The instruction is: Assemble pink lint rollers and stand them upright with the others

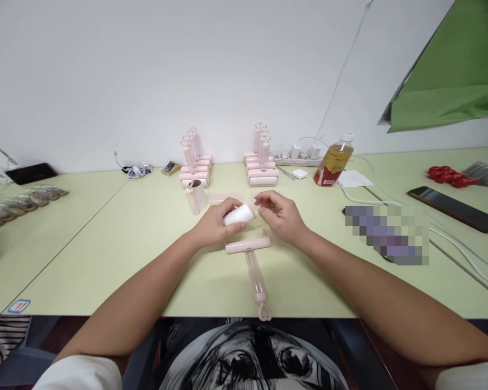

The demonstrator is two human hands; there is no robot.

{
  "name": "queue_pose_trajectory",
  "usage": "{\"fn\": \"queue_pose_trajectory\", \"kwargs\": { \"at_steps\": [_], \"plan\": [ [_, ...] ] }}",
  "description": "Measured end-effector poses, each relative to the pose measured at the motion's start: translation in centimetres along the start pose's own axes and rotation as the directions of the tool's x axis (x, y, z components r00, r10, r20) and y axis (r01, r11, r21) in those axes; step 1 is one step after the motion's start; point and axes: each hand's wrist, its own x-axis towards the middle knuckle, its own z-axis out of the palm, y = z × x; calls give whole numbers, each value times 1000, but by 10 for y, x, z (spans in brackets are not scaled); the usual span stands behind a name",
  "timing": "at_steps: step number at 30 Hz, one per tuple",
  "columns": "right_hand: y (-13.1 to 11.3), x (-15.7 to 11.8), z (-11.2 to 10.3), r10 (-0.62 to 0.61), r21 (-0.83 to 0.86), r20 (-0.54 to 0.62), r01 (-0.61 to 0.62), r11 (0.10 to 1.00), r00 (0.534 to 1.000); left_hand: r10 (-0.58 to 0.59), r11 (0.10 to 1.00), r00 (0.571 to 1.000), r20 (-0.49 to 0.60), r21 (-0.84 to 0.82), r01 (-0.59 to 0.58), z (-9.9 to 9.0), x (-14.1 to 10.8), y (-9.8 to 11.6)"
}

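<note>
My left hand (218, 222) is wrapped round a white sticky-paper roll (239, 214), thumb in front and fingers over the top. At the roll's right end is my right hand (280, 215), its fingers bent and apart from the thumb, with nothing visible in them. Just below both hands lies a pink lint roller (248, 245), its clear handle (255, 273) pointing towards me and ending in a heart-shaped loop (264, 312) at the table's edge. Beyond my left hand stand a pink handle piece (192, 199) and a hollow pale tube (199, 194).
Two rows of pink lint rollers (194, 176) (262, 174) stand near the wall. Right of them are a power strip (299, 161), a drink bottle (334, 161), white cables and a dark phone (455, 208). Bagged items (24, 205) lie far left.
</note>
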Motion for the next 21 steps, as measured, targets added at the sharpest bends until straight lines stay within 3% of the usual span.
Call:
{"fn": "queue_pose_trajectory", "kwargs": {
  "at_steps": [4, 11, 17, 21],
  "plan": [
    [0, -1, 1, -97, 61, 115, 91, 994, 989, 70, 997, 997, 24, -40, -69, -7, 1, -4],
    [9, -1, 3, -73, 182, 244, 28, 983, 967, 94, 990, 990, 104, -116, -82, -20, -1, -6],
    [6, -2, 2, -37, 204, 301, -26, 979, 953, 120, 990, 983, 138, -96, -108, -20, -1, -5],
    [1, -1, -2, -92, 150, 314, 47, 988, 945, 110, 992, 984, 138, -83, -100, -20, -2, -4]
  ]
}}
